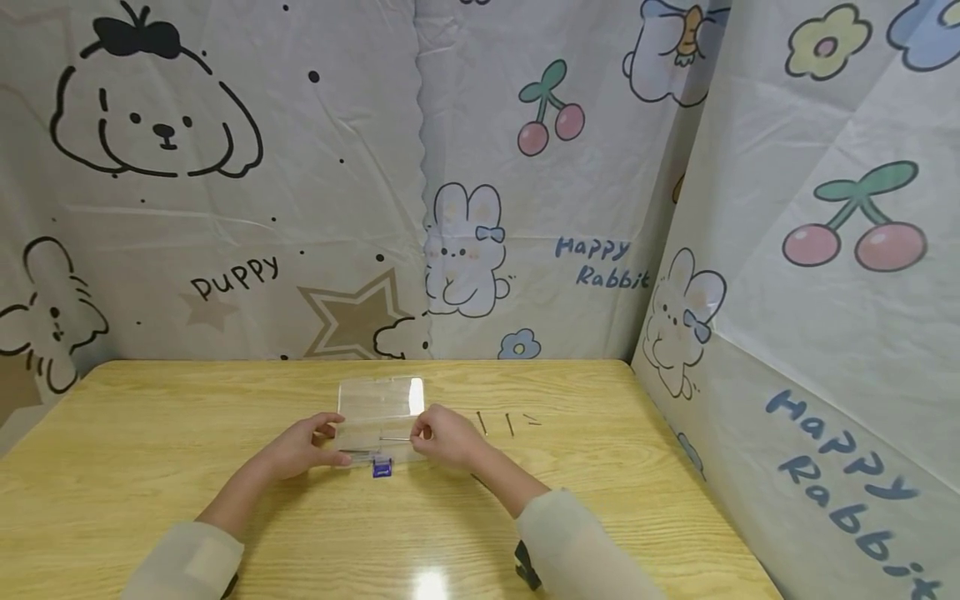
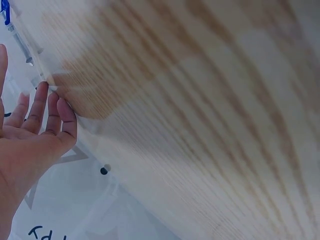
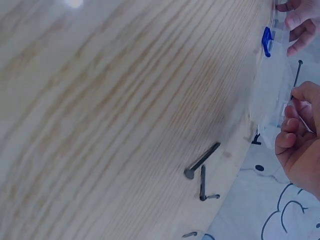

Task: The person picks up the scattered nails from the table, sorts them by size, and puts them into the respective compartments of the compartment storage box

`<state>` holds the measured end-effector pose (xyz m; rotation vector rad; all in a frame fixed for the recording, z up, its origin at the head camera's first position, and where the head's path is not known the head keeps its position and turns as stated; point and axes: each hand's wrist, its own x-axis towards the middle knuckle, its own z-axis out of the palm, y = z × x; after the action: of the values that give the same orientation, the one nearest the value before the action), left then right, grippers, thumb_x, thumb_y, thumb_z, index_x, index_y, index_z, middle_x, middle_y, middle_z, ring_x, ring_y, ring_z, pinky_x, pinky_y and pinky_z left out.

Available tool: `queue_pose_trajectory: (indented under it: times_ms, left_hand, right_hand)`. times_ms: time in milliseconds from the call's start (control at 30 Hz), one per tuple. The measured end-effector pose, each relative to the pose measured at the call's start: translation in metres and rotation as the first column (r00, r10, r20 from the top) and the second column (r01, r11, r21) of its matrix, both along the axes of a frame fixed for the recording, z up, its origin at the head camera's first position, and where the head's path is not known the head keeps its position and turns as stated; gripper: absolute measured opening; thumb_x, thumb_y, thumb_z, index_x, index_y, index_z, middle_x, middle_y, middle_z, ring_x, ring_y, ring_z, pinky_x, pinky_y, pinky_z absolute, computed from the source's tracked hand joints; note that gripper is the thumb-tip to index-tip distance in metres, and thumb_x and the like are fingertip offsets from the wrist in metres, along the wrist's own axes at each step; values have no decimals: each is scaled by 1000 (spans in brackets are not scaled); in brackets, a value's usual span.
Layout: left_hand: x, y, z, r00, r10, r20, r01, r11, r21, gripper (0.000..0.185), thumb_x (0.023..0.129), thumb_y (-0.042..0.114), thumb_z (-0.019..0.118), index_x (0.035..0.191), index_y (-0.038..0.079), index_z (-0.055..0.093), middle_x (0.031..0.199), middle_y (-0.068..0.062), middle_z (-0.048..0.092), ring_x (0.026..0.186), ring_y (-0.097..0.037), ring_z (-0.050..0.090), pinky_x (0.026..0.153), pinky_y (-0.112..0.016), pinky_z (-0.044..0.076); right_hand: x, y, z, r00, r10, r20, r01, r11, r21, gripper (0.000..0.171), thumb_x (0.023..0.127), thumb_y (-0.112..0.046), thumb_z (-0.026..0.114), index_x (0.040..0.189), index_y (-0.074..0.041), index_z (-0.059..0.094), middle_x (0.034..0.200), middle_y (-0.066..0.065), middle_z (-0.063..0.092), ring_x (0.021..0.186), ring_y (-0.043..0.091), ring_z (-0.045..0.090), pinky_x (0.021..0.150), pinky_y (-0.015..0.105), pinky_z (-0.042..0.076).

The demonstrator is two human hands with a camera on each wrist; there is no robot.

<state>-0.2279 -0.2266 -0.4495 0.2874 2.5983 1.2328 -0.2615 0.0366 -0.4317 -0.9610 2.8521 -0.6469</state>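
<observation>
A clear plastic box (image 1: 363,433) with its lid (image 1: 378,396) raised stands on the table, a blue latch (image 1: 382,467) at its front. My left hand (image 1: 303,447) holds the box at its left end, thumb by the near corner and fingers by the far one. My right hand (image 1: 445,437) pinches a thin nail (image 1: 395,438) by one end, and its head points left over the box. That nail (image 3: 298,72) also shows beyond the fingertips in the right wrist view. Several nails (image 1: 352,452) lie inside the box near the front.
Right of the box, several loose nails (image 1: 510,424) of different lengths lie on the wooden table (image 1: 622,500). One more nail (image 1: 480,481) is partly hidden by the right forearm. A printed cloth (image 1: 360,208) hangs behind the table and along its right side.
</observation>
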Motion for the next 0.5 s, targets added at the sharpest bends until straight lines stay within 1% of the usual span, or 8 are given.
queue_pose_trajectory:
  times_ms: [133,400,500]
  left_hand:
    - [-2,0,-1,1000,-2,-2,2,1000,-3,82,77,36,76,138,-4,36,127,-29,47,116,-47,46,93,-54,42]
    - [-2,-1,-2,1000,5,6,-5,1000,-1,83,77,37,76,137,-3,37,127,-28,48,116,-45,48,92,-53,43]
    - [-2,0,-2,1000,9,5,-9,1000,2,82,76,37,76,137,-4,38,126,-28,48,115,-43,49,92,-53,43]
  right_hand:
    - [0,-6,-1,1000,0,-12,0,1000,10,10,87,-17,59,87,-13,68,79,-7,53,69,2,44,61,15,40]
    - [0,-17,1,1000,-3,3,3,1000,22,11,88,-18,59,90,-13,69,78,-7,52,67,3,44,58,15,39]
    - [1,-21,1,1000,-1,-13,1,999,35,11,88,-18,59,90,-14,69,77,-8,53,66,2,44,57,15,39]
